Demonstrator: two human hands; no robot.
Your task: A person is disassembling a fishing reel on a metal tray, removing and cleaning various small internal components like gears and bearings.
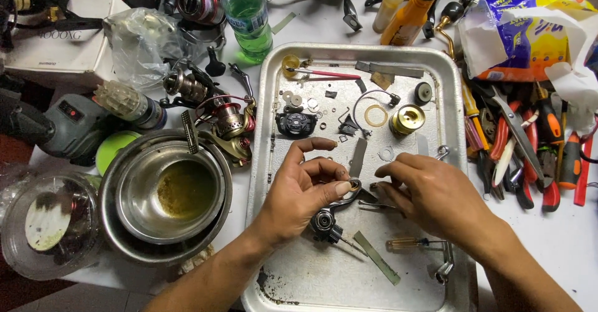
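Over a metal tray (pixel 268 162) my left hand (pixel 299 190) grips a small fishing reel body (pixel 327 218), thumb and fingers pinching a brass ring (pixel 354 185) at its top. My right hand (pixel 430 193) is beside it, fingers closed on a thin metal tool (pixel 374 205) that points at the reel part. Loose reel parts lie on the tray: a gold spool (pixel 408 119), a black cover (pixel 296 124), a thin washer ring (pixel 375 116), a wire bail (pixel 367 100) and a small yellow-handled screwdriver (pixel 408 243).
Nested steel bowls (pixel 165 193) sit left of the tray, with other reels (pixel 227 122) and a grey power tool (pixel 68 125). A green bottle (pixel 248 13) stands behind. Pliers and red-handled tools (pixel 529 150) crowd the right side. A clear lid (pixel 47 222) lies at far left.
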